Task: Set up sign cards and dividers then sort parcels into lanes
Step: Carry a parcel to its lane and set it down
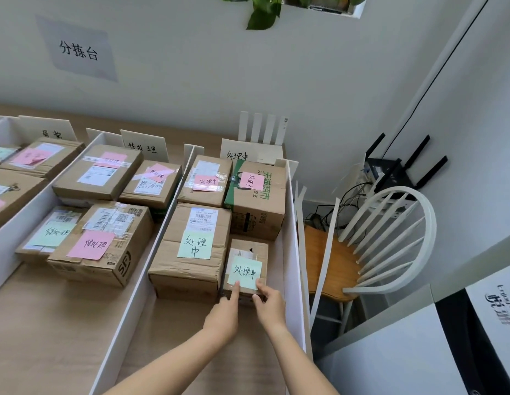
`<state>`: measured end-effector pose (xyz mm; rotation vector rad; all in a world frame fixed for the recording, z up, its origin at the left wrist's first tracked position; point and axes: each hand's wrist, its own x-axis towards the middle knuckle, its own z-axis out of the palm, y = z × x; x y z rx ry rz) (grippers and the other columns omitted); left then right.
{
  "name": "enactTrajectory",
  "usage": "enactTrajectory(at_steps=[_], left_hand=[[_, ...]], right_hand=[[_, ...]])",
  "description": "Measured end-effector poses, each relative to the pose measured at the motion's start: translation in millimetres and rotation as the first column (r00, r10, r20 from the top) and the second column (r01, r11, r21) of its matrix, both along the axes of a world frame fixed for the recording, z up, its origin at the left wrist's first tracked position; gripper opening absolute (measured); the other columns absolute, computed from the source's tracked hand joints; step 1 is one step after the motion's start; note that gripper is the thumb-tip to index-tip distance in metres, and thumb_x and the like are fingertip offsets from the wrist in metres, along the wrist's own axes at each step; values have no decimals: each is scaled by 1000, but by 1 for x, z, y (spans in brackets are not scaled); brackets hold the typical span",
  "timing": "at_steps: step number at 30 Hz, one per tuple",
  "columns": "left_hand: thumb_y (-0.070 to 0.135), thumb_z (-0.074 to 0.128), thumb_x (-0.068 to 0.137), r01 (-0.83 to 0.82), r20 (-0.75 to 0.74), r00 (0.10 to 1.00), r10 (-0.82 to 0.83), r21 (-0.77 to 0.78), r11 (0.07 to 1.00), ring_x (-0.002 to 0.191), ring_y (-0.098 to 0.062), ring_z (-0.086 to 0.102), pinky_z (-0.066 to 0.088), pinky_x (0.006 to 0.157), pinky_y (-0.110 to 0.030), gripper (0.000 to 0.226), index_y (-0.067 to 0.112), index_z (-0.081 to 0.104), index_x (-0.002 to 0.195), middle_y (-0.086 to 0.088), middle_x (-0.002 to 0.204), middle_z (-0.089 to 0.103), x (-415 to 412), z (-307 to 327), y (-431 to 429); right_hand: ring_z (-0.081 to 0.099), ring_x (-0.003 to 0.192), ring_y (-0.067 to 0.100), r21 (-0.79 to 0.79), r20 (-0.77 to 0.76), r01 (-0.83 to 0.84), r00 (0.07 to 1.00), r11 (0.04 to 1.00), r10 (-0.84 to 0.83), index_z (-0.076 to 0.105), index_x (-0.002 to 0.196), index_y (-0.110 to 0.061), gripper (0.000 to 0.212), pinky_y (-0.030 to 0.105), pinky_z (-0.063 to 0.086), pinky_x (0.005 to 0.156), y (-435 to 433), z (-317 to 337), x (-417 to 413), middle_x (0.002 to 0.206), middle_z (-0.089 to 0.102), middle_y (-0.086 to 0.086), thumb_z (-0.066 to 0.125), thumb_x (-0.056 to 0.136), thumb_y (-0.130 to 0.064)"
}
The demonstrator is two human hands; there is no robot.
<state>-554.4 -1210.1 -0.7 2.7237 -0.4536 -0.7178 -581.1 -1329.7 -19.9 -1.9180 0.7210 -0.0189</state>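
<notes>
As the left hand (pixel 223 316) presses one straight finger on the small brown cardboard parcel (pixel 249 248), lower centre, the right hand (pixel 269 305) pinches its edge. Best pushed evenly, squarely.

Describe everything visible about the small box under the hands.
The small box is brown cardboard, with a taped label on top and a green sticky note bearing handwriting. It sits nearest in the rightmost lane, against a larger box on its left, beside the white divider. The left hand presses the note with its index finger; the right hand grips its near edge.
</notes>
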Motion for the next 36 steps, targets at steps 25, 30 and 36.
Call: enactTrajectory(at_steps=[25,30,36], left_hand=[[23,41,86,477,543,787,-292,-235,847,68,-19,65,49,51,-23,22,23,59,98,3,88,66,46,44,128],[20,44,85,437,634,716,-292,-81,896,64,-17,62,50,46,-27,19,15,63,88,2,84,63,64,70,177],[55,52,72,98,649,740,-177,157,983,91,-30,65,54,67,-38,54,15,66,106,-9,104,67,80,88,268]], right_hand=[[51,126,25,-179,-141,-57,990,982,31,56,133,-8,42,27,35,107,-17,22,63,136,56,8,54,91,0],[49,118,31,-449,-168,-77,986,890,1,55,132,-15,40,35,43,92,8,54,81,133,48,13,46,94,-13],[48,113,28,-644,102,-73,978,762,180,61,117,-9,29,34,39,88,73,110,108,126,54,11,50,93,-19]])
